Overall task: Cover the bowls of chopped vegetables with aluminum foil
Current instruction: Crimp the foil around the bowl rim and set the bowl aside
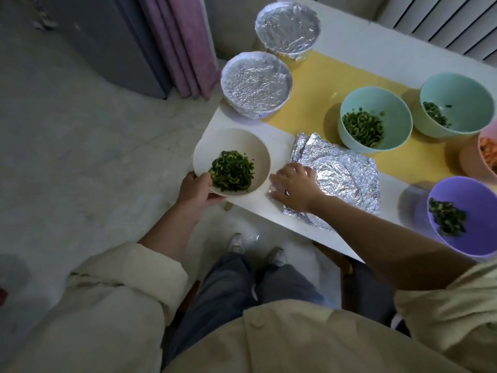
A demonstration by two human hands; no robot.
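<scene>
My left hand [197,188] grips the near rim of a cream bowl [242,141] of chopped green vegetables at the table's left corner. My right hand [294,185] lies on the left edge of a stack of crumpled aluminum foil sheets [347,173], fingers spread on the top sheet. Two bowls with foil tops stand behind: one [255,83] nearer, one [287,26] farther. Uncovered bowls of greens: two mint ones [376,103] [457,90] and a purple one [473,195].
A pink bowl [476,157] with orange pieces sits at the right edge. The white table [282,138] has a yellow mat [336,82] across it. My legs and shoes are below the table's near edge. A purple curtain [183,41] hangs to the left.
</scene>
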